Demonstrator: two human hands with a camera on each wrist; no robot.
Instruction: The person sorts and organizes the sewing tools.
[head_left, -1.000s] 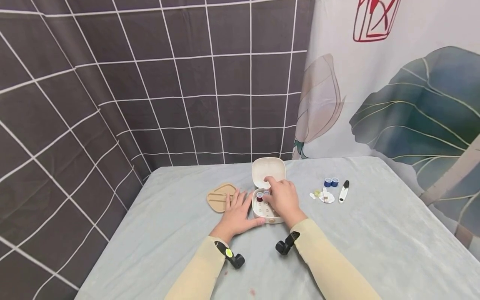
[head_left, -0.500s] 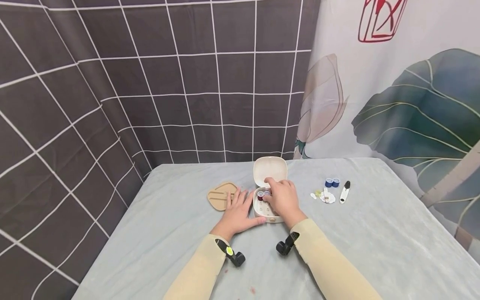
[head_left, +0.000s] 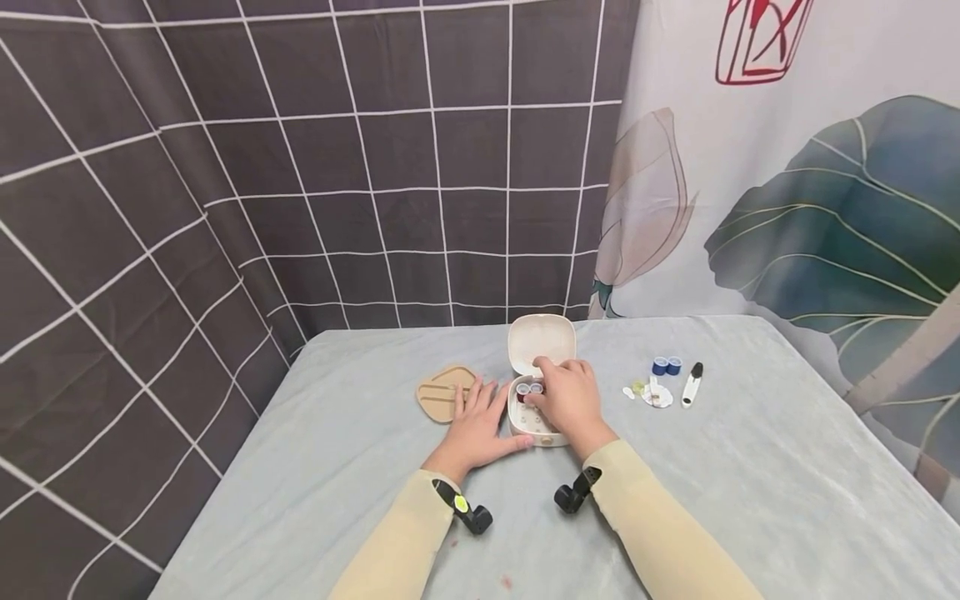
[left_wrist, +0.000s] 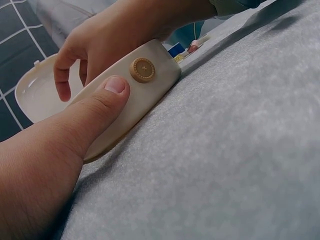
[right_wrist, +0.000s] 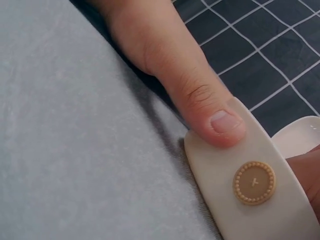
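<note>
In the head view, a small cream sewing box [head_left: 527,428] stands with its lid [head_left: 542,343] raised at the back. Two thread spools sit side by side at its back left: a dark red one [head_left: 522,393] and a pale-topped one [head_left: 536,388]. My right hand [head_left: 572,402] reaches into the box, thumb and index finger around the pale-topped spool; their exact contact is partly hidden. My left hand [head_left: 474,435] lies with fingers spread along the box's left side, thumb pressing the front wall near the round button clasp [left_wrist: 143,70]. Its fingertips overlap a tan tray insert [head_left: 437,398].
To the right on the grey-blue cloth [head_left: 765,492] lie two blue thread spools [head_left: 667,366], small white pieces [head_left: 657,396] with a yellowish item [head_left: 638,388], and white thread snips [head_left: 692,385] with a black tip. Grid-patterned fabric [head_left: 390,167] hangs behind the table.
The view has shifted slightly. Both hands keep nearly the same places, the right fingers moving only a little at the pale-topped spool.
</note>
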